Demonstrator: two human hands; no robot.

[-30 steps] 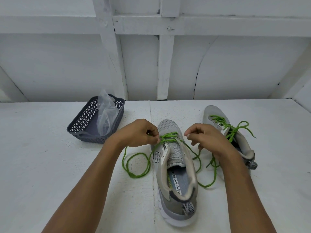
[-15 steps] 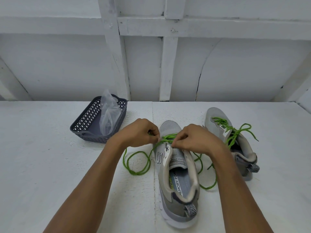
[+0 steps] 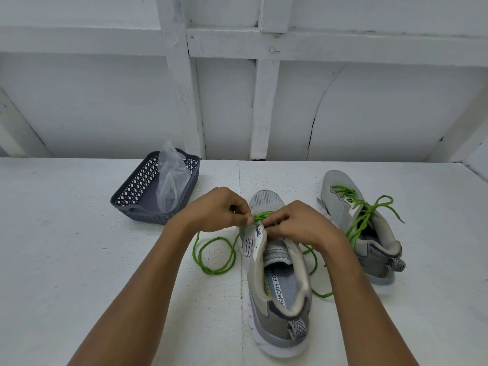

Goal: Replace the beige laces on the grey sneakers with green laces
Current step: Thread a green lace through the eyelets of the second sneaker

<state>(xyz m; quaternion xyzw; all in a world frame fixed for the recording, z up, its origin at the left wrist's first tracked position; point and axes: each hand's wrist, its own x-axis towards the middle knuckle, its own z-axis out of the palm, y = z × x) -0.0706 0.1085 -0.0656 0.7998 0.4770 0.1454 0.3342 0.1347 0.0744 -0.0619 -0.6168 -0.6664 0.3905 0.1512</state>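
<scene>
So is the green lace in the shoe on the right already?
In: the green lace criss-crosses up the right-hand sneaker, its ends trailing loose. Whether it is tied cannot be told.

Head-worn view; forward and down

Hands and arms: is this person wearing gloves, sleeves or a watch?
None show. The left hand and right hand are bare, no gloves or rings; the left forearm and right forearm are uncovered to the picture's edge: no sleeve or watch.
</scene>
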